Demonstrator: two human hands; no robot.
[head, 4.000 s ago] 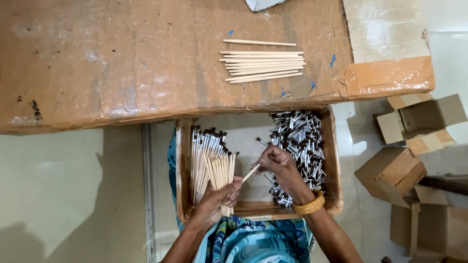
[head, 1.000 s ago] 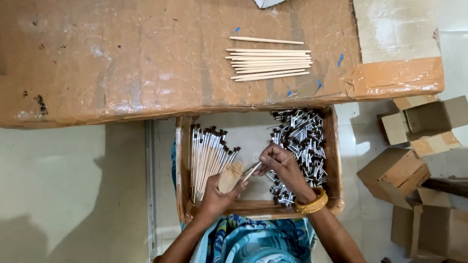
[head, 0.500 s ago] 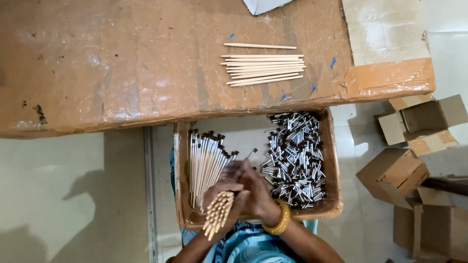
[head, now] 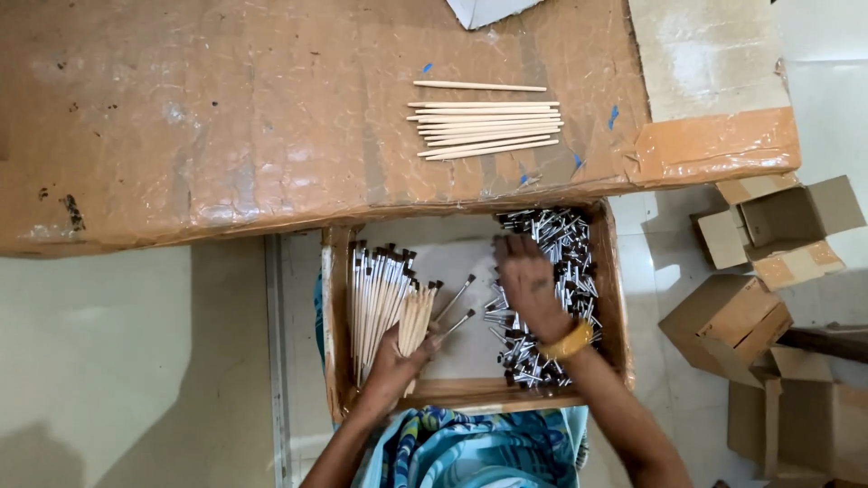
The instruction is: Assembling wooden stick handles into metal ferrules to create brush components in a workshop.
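- We looked down on a broad brown cardboard-covered tabletop (head: pixel 226 117) wrapped in clear tape; its near edge ran just above the tray, and most of its surface lay bare to the left.
- Pale floor (head: pixel 127 361) lay open to our left, while folded brown cardboard boxes (head: pixel 759 298) crowded the right side, near the tray's right wall.
- A shallow brown cardboard tray (head: pixel 336 343) sat on our lap under the table edge, with a bare white strip of bottom between its two heaps.
- Our right hand (head: pixel 529 285), a yellow bangle (head: pixel 568 342) at the wrist, lay palm down with fingers spread loosely on the heap of small silver metal ferrules with dark tips (head: pixel 570 244) filling the tray's right side; we could not tell whether the fingers had hold of any.
- Our left hand (head: pixel 393 366) was closed around a small bundle of plain pale wooden sticks (head: pixel 416 316), near the tray's front wall.
- A row of finished sticks with silver ferrules and dark tips (head: pixel 375 289) lay along the left wall, touching the held bundle; two more lay loose on the white strip.
- A neat stack of bare wooden sticks (head: pixel 488 126) rested on the tabletop, well back from its edge.
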